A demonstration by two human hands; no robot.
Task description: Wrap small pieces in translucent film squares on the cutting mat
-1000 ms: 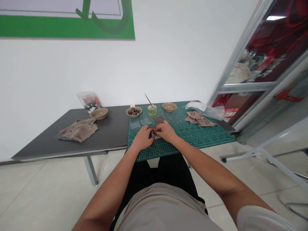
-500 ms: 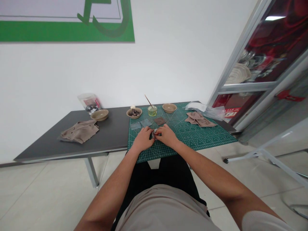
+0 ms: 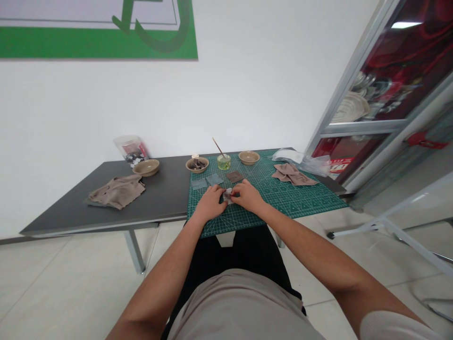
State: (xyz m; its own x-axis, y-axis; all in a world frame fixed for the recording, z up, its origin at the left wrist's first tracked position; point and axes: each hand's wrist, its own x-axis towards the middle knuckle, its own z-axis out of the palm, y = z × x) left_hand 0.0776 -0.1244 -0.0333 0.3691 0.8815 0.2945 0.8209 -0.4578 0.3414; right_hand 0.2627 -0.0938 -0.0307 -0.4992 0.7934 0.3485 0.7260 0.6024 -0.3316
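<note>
Between my hands, low over the green cutting mat [image 3: 283,200], is a small pale grey-white piece [image 3: 228,195], partly covered by fingers; its kind is too small to make out. My left hand [image 3: 211,203] grips its left side with thumb and fingers. From the right, my right hand [image 3: 247,195] pinches it with the fingertips. Just beyond the hands lie two grey-blue squares [image 3: 214,179] and a brown square [image 3: 234,176], flat on the mat.
A bowl of dark bits [image 3: 197,165], a glass jar with a stick [image 3: 223,163] and a tan bowl [image 3: 249,157] line the back. Crumpled brown cloths lie left [image 3: 118,191] and right [image 3: 293,174]. Far left stand another bowl [image 3: 146,167] and a clear tub [image 3: 130,150].
My right fingers have shifted slightly right on the pale piece, and more of it shows between the hands. The left hand has barely moved.
</note>
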